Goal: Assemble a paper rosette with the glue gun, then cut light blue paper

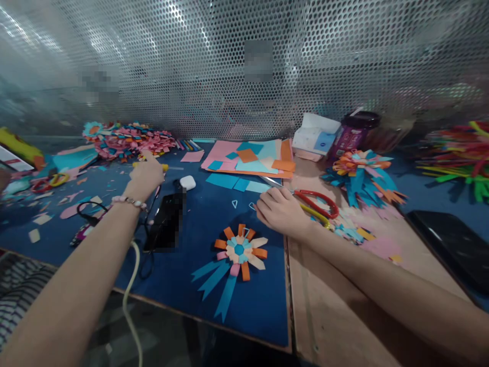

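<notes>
One flower [240, 250] lies flat on the blue part of the desk [267, 308], head view, btwn the two forearms: orange & peach petals, blue centre, blue tails toward near L. A clip [245, 232] sits at its far edge; a 2nd clip [234, 202] lies just beyond.

R hand [280, 211] is down nr the desk seam, beyond & R of the flower, not touching it. Its fingers are curled in, narrow; a 3rd clip [251, 206] shows right by the tips, can't tell if pinched. Scissors [333, 204], red & yellow handles, lie just past the R wrist.

L hand [147, 176] is far out L, well apart from the flower, one finger stretched toward the flower pile [126, 141], rest bent. A yellow stick [165, 167] shows either side of it, can't tell if gripped. White case [188, 182] & black device [164, 221] just R of that forearm.

Back mid: paper stack [219, 151]. Back R: tissue pack [314, 138], cup [349, 133], 2nd flower [359, 163]. Far R: phone [451, 244].
</notes>
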`<state>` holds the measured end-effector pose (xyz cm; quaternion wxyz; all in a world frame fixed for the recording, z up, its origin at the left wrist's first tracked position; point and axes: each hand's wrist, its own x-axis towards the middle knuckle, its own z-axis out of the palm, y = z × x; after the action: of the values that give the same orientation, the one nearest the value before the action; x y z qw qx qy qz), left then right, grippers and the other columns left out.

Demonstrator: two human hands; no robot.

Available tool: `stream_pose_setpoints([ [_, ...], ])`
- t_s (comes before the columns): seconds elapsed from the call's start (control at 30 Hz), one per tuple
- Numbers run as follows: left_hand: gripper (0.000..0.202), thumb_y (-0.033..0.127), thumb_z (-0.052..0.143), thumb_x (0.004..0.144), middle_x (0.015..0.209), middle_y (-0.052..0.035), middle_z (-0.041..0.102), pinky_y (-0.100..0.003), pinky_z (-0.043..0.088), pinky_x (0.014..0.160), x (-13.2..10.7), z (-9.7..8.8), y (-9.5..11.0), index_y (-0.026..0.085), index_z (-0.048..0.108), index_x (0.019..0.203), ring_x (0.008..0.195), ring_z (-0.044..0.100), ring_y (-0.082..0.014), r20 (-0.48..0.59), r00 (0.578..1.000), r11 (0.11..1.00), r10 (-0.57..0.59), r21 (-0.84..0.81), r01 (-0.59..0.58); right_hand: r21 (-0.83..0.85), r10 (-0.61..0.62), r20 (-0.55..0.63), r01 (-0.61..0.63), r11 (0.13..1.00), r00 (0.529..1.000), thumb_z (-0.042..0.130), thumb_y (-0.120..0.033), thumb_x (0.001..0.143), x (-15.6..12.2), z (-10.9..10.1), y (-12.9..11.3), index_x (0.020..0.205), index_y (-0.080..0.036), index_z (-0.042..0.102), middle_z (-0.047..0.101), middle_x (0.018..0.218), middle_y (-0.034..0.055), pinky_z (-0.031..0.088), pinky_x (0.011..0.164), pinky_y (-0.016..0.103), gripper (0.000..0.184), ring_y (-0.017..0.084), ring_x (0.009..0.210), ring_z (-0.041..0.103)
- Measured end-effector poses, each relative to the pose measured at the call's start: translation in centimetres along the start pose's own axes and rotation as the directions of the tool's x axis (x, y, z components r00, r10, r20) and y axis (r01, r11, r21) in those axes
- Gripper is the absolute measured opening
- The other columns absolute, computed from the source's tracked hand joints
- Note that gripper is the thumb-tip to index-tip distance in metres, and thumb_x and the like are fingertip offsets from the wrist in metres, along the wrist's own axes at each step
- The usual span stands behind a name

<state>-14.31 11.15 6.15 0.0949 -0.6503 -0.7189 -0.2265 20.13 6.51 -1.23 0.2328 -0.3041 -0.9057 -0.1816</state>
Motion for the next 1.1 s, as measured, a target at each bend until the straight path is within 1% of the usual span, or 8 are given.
stream_pose_setpoints([
  [0.2, 0.058, 0.033, 0.056, 0.087, 0.115, -0.0186, 0.051, -0.046, 0.051, 0.074, -2.0, -3.7, 5.5, 0.007, 0.023, 0.127, 0.090, 0.065, -0.0332, -0.090, 0.996, 0.997, -0.025, 0.076, 0.032, 0.249, 0.135, 0.063, -0.146, 0.958, 0.989, 0.040, -0.037, 0.095, 0.6, -1.3, -0.4, 0.072, -0.015, 0.065, 0.063, 0.073, 0.0116, 0.038, 0.065, 0.037, 0.041, 0.024, 0.079, 0.055],
  [0.33, 0.048, 0.033, 0.056, 0.084, 0.093, -0.0081, 0.057, -0.037, 0.052, 0.070, -5.7, -4.3, 10.9, 0.017, 0.024, 0.116, 0.083, 0.064, -0.0248, -0.199, 0.967, 0.952, 0.157, -0.231, -0.202, 0.452, 0.333, 0.108, -0.344, 0.823, 0.937, 0.022, -0.040, 0.100, 1.1, -3.2, -1.8, 0.113, -0.013, 0.058, 0.068, 0.088, 0.0096, 0.046, 0.059, 0.030, 0.047, 0.017, 0.071, 0.062],
  [0.4, 0.040, 0.033, 0.052, 0.086, 0.093, -0.0053, 0.055, -0.037, 0.052, 0.070, -8.3, -3.8, 13.4, 0.024, 0.024, 0.113, 0.081, 0.063, -0.0223, -0.157, 0.951, 0.868, 0.265, -0.391, -0.307, 0.699, 0.389, 0.214, -0.418, 0.580, 0.896, 0.012, -0.042, 0.101, 1.6, -4.3, -3.1, 0.126, -0.014, 0.049, 0.068, 0.101, 0.0093, 0.050, 0.059, 0.026, 0.052, 0.014, 0.074, 0.064],
  [0.47, 0.040, 0.033, 0.054, 0.084, 0.089, -0.0026, 0.056, -0.036, 0.052, 0.066, -10.9, -2.9, 15.6, 0.027, 0.025, 0.110, 0.076, 0.063, -0.0218, -0.113, 0.932, 0.822, 0.345, -0.442, -0.358, 0.896, 0.447, 0.381, -0.443, 0.038, 0.809, 0.023, -0.050, 0.097, 1.9, -5.3, -4.7, 0.115, -0.016, 0.057, 0.068, 0.100, 0.0086, 0.052, 0.064, 0.027, 0.052, 0.016, 0.080, 0.065],
  [0.57, 0.032, 0.021, 0.055, 0.081, 0.095, -0.0075, 0.058, -0.042, 0.051, 0.071, -13.6, -1.8, 17.6, 0.023, 0.032, 0.104, 0.085, 0.062, -0.0261, -0.037, 0.867, 0.712, 0.497, -0.553, -0.432, 0.833, 0.609, 0.547, -0.295, -0.469, 0.574, 0.054, -0.050, 0.085, 1.5, -6.4, -6.9, 0.089, -0.018, 0.063, 0.067, 0.083, 0.0031, 0.051, 0.063, 0.027, 0.034, 0.017, 0.076, 0.064],
  [0.73, 0.018, 0.031, 0.055, 0.088, 0.076, 0.0013, 0.058, -0.025, 0.048, 0.059, -12.1, -0.7, 17.3, 0.021, 0.042, 0.082, 0.065, 0.059, -0.0134, 0.169, 0.659, 0.548, 0.733, -0.721, -0.425, 0.833, 0.757, 0.553, -0.206, -0.514, 0.349, 0.063, -0.041, 0.081, -1.1, -6.8, -7.7, 0.091, -0.020, 0.062, 0.069, 0.096, 0.0040, 0.055, 0.069, 0.028, 0.023, 0.019, 0.085, 0.065],
  [0.83, 0.019, 0.034, 0.047, 0.094, 0.075, 0.0003, 0.061, -0.024, 0.047, 0.060, -9.4, 0.9, 15.8, 0.018, 0.049, 0.085, 0.067, 0.059, -0.0129, 0.209, 0.672, 0.621, 0.711, -0.635, -0.459, 0.859, 0.810, 0.513, -0.176, -0.482, 0.284, 0.063, -0.040, 0.080, -2.8, -6.8, -6.8, 0.102, -0.021, 0.060, 0.067, 0.110, 0.0062, 0.058, 0.062, 0.033, 0.029, 0.021, 0.077, 0.068],
  [1.1, 0.017, 0.014, 0.051, 0.091, 0.104, -0.0101, 0.063, -0.033, 0.048, 0.085, -7.4, 5.6, 13.4, 0.014, 0.063, 0.104, 0.097, 0.061, -0.0204, 0.237, 0.631, 0.655, 0.738, -0.474, -0.588, 0.815, 0.645, 0.579, -0.365, -0.450, 0.499, 0.042, -0.042, 0.092, -7.2, -7.4, -7.6, 0.096, -0.017, 0.063, 0.060, 0.042, 0.0047, 0.041, 0.033, 0.028, 0.033, 0.021, 0.033, 0.055],
])
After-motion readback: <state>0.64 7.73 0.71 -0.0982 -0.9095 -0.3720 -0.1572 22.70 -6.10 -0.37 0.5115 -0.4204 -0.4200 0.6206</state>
